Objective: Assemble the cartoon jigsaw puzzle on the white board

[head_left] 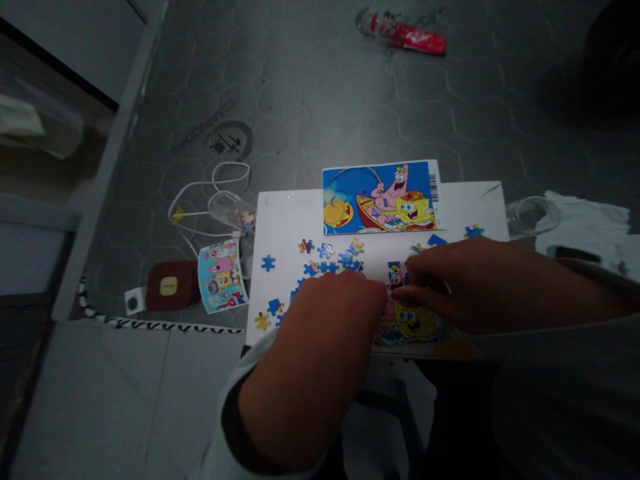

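A white board bears loose blue puzzle pieces on its left half and a cartoon reference card at its back edge. Near the front edge lies a partly joined puzzle with a yellow and a pink figure. My left hand is closed at the left side of this puzzle, its fingertips hidden behind the back of the hand. From the right, my right hand reaches over the puzzle, thumb and index finger pinched near its top edge; what they hold, if anything, is too small to make out.
On the floor left of the board are a picture sheet, a brown box and a white cable. A clear cup and white tissue are at the right. A red wrapper lies farther ahead.
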`<state>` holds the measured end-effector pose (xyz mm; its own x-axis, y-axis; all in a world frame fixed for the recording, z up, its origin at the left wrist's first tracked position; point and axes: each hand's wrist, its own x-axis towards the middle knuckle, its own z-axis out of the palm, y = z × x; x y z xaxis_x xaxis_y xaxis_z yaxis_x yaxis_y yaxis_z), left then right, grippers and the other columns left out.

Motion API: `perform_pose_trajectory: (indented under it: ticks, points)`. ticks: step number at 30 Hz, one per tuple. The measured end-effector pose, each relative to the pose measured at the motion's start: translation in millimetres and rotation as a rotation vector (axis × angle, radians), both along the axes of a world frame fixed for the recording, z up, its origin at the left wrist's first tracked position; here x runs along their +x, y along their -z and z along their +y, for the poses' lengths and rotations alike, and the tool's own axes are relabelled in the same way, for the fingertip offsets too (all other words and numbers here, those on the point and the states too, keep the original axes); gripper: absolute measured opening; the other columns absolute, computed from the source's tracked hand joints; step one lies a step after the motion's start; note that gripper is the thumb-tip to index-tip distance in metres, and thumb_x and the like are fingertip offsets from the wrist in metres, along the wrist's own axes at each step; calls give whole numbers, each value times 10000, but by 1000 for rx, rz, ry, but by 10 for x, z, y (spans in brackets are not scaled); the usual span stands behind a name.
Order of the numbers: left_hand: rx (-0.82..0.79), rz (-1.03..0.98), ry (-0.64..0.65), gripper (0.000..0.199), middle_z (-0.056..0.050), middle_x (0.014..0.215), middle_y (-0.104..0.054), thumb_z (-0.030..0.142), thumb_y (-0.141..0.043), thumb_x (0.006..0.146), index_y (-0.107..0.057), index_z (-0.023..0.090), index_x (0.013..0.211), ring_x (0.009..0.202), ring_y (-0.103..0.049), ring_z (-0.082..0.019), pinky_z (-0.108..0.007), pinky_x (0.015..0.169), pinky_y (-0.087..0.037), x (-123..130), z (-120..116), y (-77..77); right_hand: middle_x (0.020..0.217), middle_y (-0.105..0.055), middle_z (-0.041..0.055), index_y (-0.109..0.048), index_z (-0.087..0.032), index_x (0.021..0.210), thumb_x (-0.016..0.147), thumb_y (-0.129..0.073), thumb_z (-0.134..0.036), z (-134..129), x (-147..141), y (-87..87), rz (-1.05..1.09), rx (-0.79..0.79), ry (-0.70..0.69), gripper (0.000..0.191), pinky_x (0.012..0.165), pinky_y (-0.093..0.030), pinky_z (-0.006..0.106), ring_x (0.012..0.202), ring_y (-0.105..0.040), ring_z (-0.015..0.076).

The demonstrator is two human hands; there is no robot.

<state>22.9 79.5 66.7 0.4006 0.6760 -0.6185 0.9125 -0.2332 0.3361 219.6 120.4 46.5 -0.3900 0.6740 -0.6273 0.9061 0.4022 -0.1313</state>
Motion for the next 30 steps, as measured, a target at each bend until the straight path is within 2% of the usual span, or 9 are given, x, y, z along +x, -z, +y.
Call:
perform_pose_trajectory:
  ticks: [4,7,11,14,18,25,30]
  points:
    - [-7,57,-7,239,-131,1014,-848,227,-607,1093,-820,216,987,1009,-841,-369,-521,872,-664,48,49,-13,959,-862,101,-832,-313,900,1029,-564,-686,-82,-193,-30,-55,-28,-32,478,523,-354,327,730,-758,276]
    - [-11,68,1,241,-117,1031,-846,223,-598,1100,-820,223,1006,969,-830,-353,-517,865,-653,20,57,-27,1012,-870,113,-854,-319,914,1049,-541,-650,-71,-309,-85,-131,-89,-51,475,527,-399,336,781,-793,298]
    - [17,27,32,250,-98,979,-842,204,-596,1090,-833,237,1016,887,-810,-331,-492,819,-636,-63,32,-2,1043,-866,135,-887,-297,975,1056,-595,-532,-50,-437,-168,-210,-137,-23,383,661,-527,396,899,-820,318]
    - [1,-17,76,265,-89,1049,-854,189,-590,1087,-843,256,1048,918,-813,-320,-485,843,-635,-95,0,41,1105,-866,155,-894,-270,1044,1048,-642,-496,-55,-478,-191,-259,-157,31,339,764,-553,417,1021,-824,345]
    - [-16,-56,126,298,-90,1067,-855,157,-552,1070,-834,256,1076,915,-812,-322,-501,855,-639,-71,-50,84,1133,-866,147,-893,-282,1064,1037,-662,-472,-73,-436,-132,-244,-140,44,300,784,-549,423,1031,-817,345]
    - [3,-8,66,303,-90,1059,-865,122,-548,1051,-819,255,1058,902,-822,-351,-527,827,-645,-14,-57,92,986,-827,159,-889,-287,999,1012,-611,-657,-125,-267,89,-146,-82,65,463,752,-539,441,930,-793,338]
    - [9,53,12,234,-81,975,-855,149,-606,1040,-809,259,1003,891,-829,-345,-495,808,-638,-14,-19,48,1023,-830,177,-877,-282,1010,1005,-605,-643,-141,-254,99,-189,-75,84,451,735,-527,449,940,-797,370]
